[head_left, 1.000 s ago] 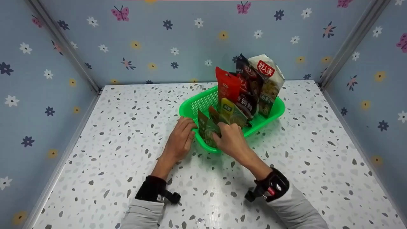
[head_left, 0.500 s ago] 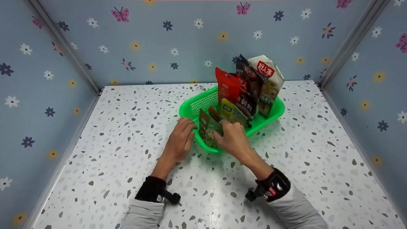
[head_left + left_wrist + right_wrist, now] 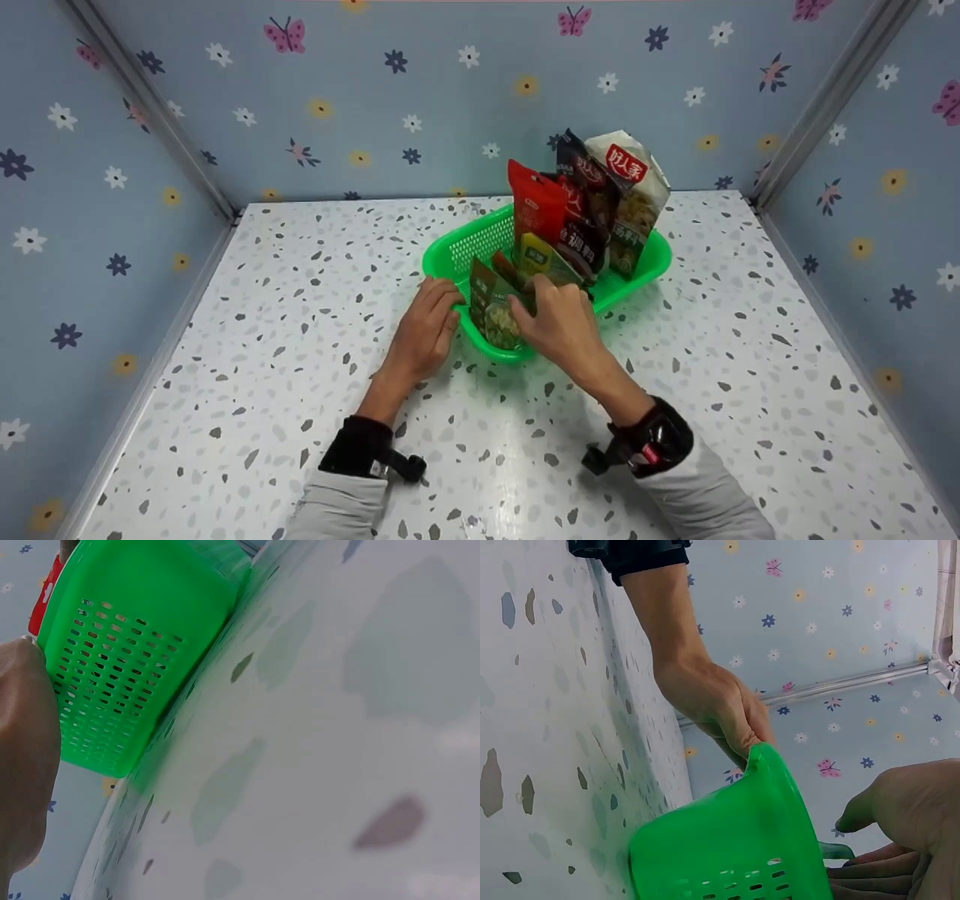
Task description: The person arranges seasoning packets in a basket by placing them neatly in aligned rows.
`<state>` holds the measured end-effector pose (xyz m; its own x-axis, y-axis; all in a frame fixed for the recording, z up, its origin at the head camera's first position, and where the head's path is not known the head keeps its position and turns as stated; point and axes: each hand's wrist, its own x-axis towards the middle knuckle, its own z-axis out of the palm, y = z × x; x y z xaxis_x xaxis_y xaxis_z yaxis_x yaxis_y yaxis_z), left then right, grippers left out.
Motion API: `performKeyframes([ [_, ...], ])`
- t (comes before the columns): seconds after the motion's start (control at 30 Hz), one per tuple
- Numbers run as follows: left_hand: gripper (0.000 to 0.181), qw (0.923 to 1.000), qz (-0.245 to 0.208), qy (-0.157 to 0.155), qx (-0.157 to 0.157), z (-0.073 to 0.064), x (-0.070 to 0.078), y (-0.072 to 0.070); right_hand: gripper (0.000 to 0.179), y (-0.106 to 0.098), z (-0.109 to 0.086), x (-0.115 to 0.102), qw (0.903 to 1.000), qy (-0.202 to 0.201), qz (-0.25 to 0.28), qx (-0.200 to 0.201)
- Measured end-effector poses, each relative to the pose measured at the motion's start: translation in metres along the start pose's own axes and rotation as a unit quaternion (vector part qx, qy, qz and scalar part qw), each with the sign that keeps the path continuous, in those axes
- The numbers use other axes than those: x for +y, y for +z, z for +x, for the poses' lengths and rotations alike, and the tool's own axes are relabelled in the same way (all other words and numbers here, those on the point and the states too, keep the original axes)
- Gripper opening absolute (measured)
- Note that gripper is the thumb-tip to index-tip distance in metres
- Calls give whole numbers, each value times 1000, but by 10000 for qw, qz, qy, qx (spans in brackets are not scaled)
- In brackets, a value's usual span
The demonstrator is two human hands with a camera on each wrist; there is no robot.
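Note:
A green plastic basket [image 3: 474, 246] stands on the speckled table, holding several upright seasoning packets. My left hand [image 3: 426, 330] grips its left rim, fingers hooked over the edge; in the right wrist view the left hand [image 3: 712, 697] holds that rim too. At the basket's near end a small green packet [image 3: 499, 315] stands upright. Just right of it is my right hand [image 3: 562, 322], reaching over the near rim. The right wrist view shows the right hand's thumb [image 3: 861, 811] apart from its fingers, with no packet visible between them. Its fingertips are partly hidden.
Behind the green packet stand a yellow-green packet [image 3: 538, 255], a red packet [image 3: 538, 206], a dark packet [image 3: 581, 232] and a tall white packet [image 3: 637, 187]. Patterned walls [image 3: 420, 90] enclose the table [image 3: 300, 300] at the back and both sides.
The green packet has straightened up a little. My right hand has drawn slightly right, away from it, and its thumb has come off the packet's face. My left hand has stayed put.

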<state>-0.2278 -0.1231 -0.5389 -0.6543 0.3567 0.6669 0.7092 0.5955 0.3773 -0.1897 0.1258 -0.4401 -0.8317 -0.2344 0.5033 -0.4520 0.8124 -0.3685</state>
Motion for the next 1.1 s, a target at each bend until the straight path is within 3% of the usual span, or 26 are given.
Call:
performKeyframes([
  [0.17, 20, 10000, -5, -20, -30, 0, 1, 0, 30, -13, 1, 3, 9996, -89, -6, 275],
  [0.33, 21, 9999, -8, -48, -117, 1, 2, 0, 24, -29, 1, 14, 9966, -318, 715, 258],
  [0.43, 20, 9999, 11, -14, -101, 1, 1, 0, 20, -38, 1, 30, 9922, -606, 1085, 118],
  [0.6, 21, 9999, 56, 41, -78, 1, 0, 0, 20, -51, -2, 68, 9889, -1041, 1051, -122],
  [0.9, 24, 9997, -85, -182, -113, -2, 4, -3, 28, -64, -15, 133, 9910, -667, 793, -847],
  [1.0, 24, 9997, -157, -178, -76, 0, 13, -4, 33, -66, -19, 150, 9896, -611, 688, -1106],
  [1.1, 24, 9997, -248, 73, -50, 6, 29, -4, 36, -68, -22, 160, 9880, -593, 590, -1301],
])
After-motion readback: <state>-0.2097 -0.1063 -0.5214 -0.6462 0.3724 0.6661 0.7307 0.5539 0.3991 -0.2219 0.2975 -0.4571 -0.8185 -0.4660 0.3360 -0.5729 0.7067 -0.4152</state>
